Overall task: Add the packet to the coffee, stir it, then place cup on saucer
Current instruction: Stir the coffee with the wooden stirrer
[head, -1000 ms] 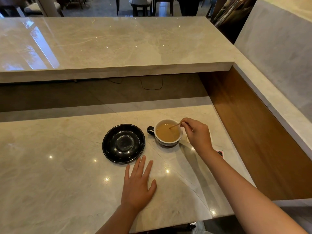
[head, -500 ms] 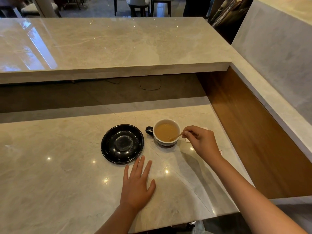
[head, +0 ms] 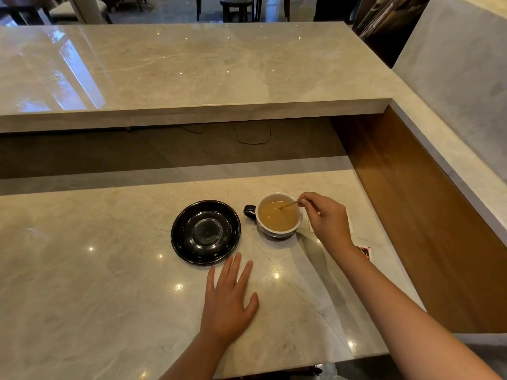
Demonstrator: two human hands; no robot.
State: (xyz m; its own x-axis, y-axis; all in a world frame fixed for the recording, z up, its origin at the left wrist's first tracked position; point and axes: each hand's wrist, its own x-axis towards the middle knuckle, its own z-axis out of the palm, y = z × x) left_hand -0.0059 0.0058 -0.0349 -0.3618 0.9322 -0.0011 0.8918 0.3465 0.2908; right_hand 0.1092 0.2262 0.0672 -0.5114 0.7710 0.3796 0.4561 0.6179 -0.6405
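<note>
A dark cup (head: 277,233) with a white inside holds light brown coffee and stands on the marble counter, its handle pointing left. My right hand (head: 327,219) is just right of the cup and pinches a thin wooden stir stick (head: 288,205) whose tip dips into the coffee. An empty black saucer (head: 205,232) lies to the left of the cup, apart from it. My left hand (head: 229,300) rests flat on the counter below the saucer, fingers spread, holding nothing. A torn red and white packet (head: 365,252) lies by my right wrist.
A raised marble bar top (head: 192,69) overhangs the back of the work counter (head: 82,283). A wooden side panel (head: 428,215) closes off the right. White paper (head: 348,223) peeks from under my right hand. Chairs stand in the far background.
My right hand has circled the stick around the cup, from the far rim to the near rim and back to the far rim. My left hand, cup and saucer have stayed put.
</note>
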